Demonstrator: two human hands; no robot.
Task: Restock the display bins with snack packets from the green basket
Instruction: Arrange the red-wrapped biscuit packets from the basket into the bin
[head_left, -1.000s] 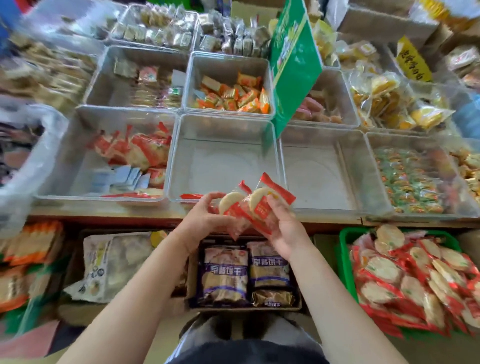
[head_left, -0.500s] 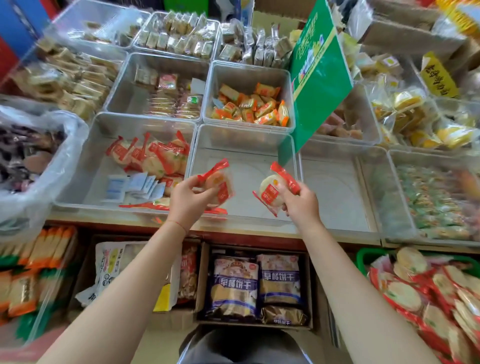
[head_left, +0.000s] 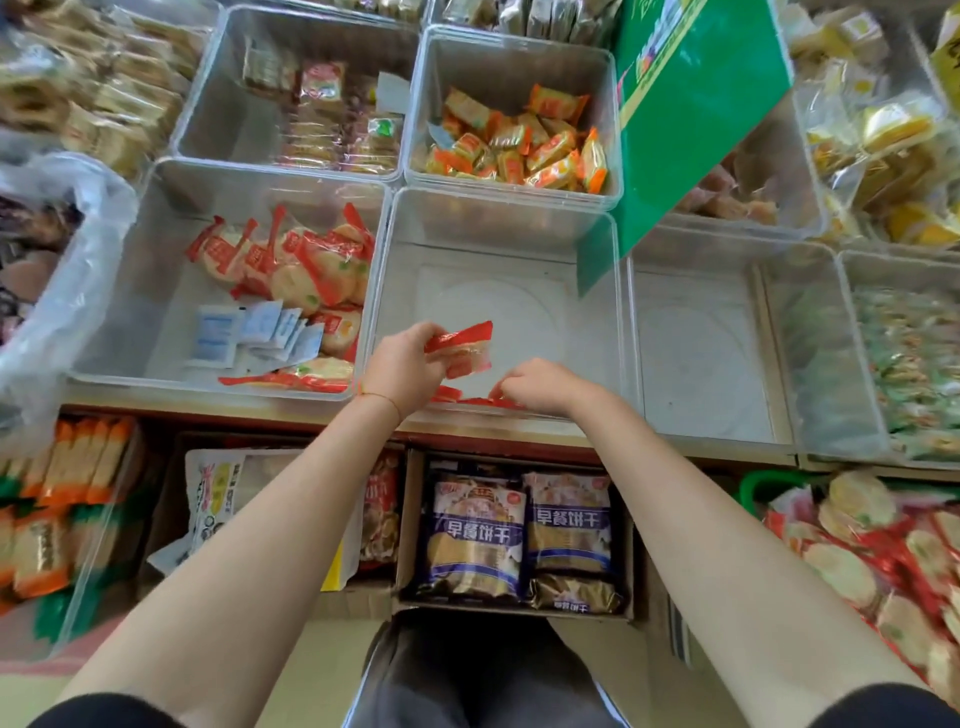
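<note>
Left hand (head_left: 402, 371): a red packet (head_left: 461, 349) is pinched above the middle bin (head_left: 498, 228).
Right hand (head_left: 540, 387): fingers curled low at the bin's front wall, on red packets (head_left: 470, 399) there; grip cannot be told.
Basket (head_left: 753, 491): seen lower right, heaped with packets.

Green sign (head_left: 691, 104) above bins; boxed biscuit bags (head_left: 519, 535) under shelf.

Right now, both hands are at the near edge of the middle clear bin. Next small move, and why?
Probably: the left hand lowers and lets go of its red-edged rice cracker packet into the middle clear plastic bin. The packet already hangs over the bin's mostly bare floor, and the right hand is down at red packets by the near wall.
</note>
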